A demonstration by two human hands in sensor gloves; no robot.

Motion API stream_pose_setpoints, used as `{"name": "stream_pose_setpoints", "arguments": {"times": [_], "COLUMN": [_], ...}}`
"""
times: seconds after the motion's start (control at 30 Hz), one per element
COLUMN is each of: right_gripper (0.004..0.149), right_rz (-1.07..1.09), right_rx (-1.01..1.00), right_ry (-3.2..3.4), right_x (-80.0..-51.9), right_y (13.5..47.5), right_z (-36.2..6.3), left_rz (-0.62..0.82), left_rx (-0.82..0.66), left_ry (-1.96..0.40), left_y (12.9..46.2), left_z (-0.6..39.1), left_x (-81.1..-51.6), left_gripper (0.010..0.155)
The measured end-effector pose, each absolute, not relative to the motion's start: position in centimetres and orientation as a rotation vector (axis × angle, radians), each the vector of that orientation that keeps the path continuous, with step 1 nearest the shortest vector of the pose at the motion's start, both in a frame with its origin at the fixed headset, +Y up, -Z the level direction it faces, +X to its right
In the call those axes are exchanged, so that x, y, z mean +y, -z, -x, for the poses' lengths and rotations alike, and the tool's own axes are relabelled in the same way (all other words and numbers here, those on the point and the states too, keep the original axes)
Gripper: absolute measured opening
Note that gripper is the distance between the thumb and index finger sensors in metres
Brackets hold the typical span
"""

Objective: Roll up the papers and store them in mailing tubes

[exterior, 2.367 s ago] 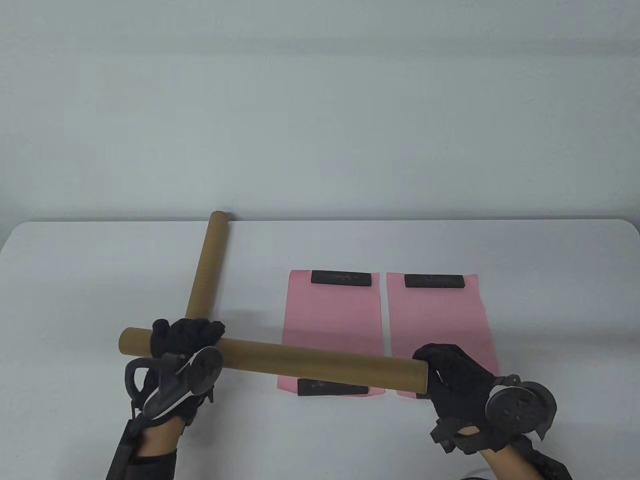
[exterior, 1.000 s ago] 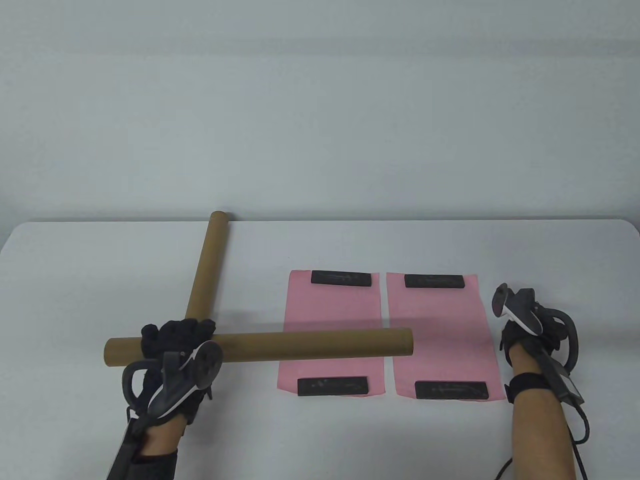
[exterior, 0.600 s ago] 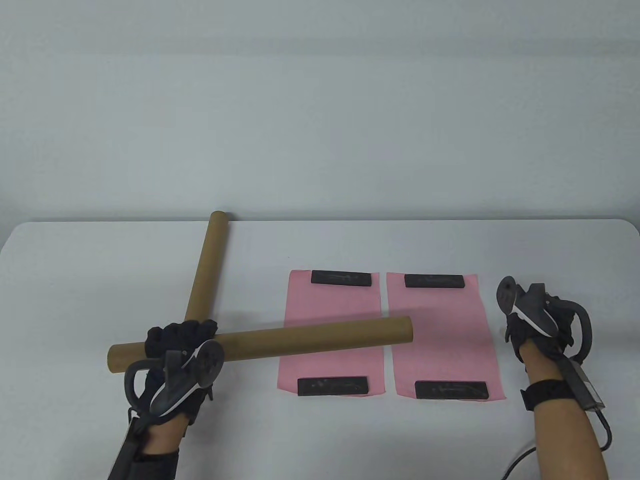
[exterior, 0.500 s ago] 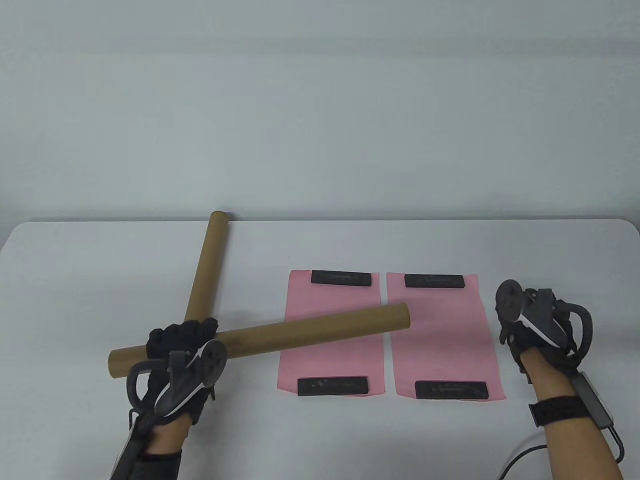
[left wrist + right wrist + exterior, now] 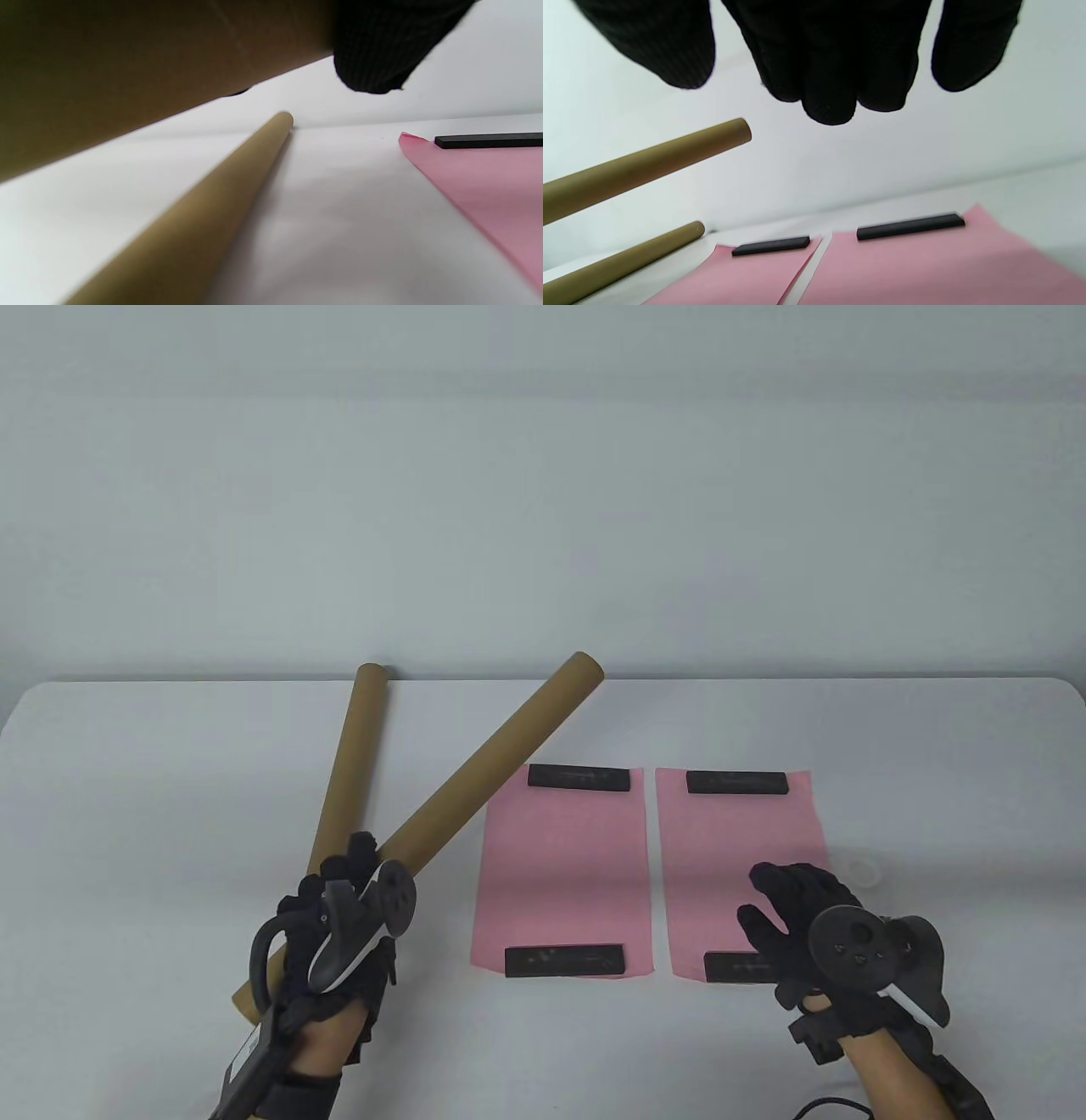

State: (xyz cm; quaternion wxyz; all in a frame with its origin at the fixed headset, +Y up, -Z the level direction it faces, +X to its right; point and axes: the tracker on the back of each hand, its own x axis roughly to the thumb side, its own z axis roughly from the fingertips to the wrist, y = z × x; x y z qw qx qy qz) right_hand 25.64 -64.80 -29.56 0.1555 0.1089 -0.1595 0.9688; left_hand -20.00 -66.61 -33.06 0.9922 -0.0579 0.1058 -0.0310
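My left hand (image 5: pixel 344 874) grips a brown mailing tube (image 5: pixel 501 746) near its near end. The tube slants away to the right with its far end raised off the table (image 5: pixel 649 163). A second tube (image 5: pixel 352 755) lies flat on the table just left of it, also seen below my fingers (image 5: pixel 212 199). Two pink papers lie side by side, the left paper (image 5: pixel 564 865) and the right paper (image 5: pixel 738 848), each held flat by black bar weights. My right hand (image 5: pixel 785 899) hovers with spread fingers over the right paper's near weight (image 5: pixel 730 967) and holds nothing.
The white table (image 5: pixel 127 814) ends at a pale wall behind. A small white round thing (image 5: pixel 863 868) lies on the table right of the right paper. Weights sit at the far ends (image 5: pixel 579 778) (image 5: pixel 736 782) and on the left paper's near end (image 5: pixel 564 961).
My left hand swung the held tube from lying across the papers to pointing away beside the other tube. My right hand left the tube's end, went right, then came back over the right paper.
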Motion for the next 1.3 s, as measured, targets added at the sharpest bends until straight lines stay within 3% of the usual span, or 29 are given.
{"name": "stream_pose_setpoints", "arguments": {"times": [0.07, 0.2, 0.23, 0.7, 1.07, 1.3], "right_gripper": [0.062, 0.063, 0.063, 0.064, 0.065, 0.066], "right_rz": [-0.324, -0.389, -0.387, -0.563, -0.635, -0.636], "right_rx": [-0.481, -0.400, -0.385, -0.307, -0.207, -0.198], "right_ry": [-2.778, -2.697, -2.678, -2.801, -2.809, -2.805], "right_x": [-64.8, -65.3, -65.5, -66.6, -67.3, -67.5], "right_y": [29.2, 29.1, 29.1, 28.9, 29.2, 29.3], "right_z": [-26.0, -26.4, -26.4, -24.5, -24.1, -24.1], "left_rz": [0.202, 0.519, 0.534, 0.590, 0.609, 0.613], "left_rx": [0.200, 0.189, 0.207, 0.493, 0.541, 0.545], "left_ry": [0.021, -0.312, -0.303, -0.087, -0.101, 0.014], "left_y": [33.8, 36.5, 37.2, 43.4, 45.1, 45.5], "left_z": [19.5, 18.6, 18.2, 16.5, 16.3, 15.5], "left_x": [-66.8, -68.9, -69.3, -72.9, -74.8, -75.8], "left_gripper": [0.091, 0.093, 0.094, 0.095, 0.095, 0.098]}}
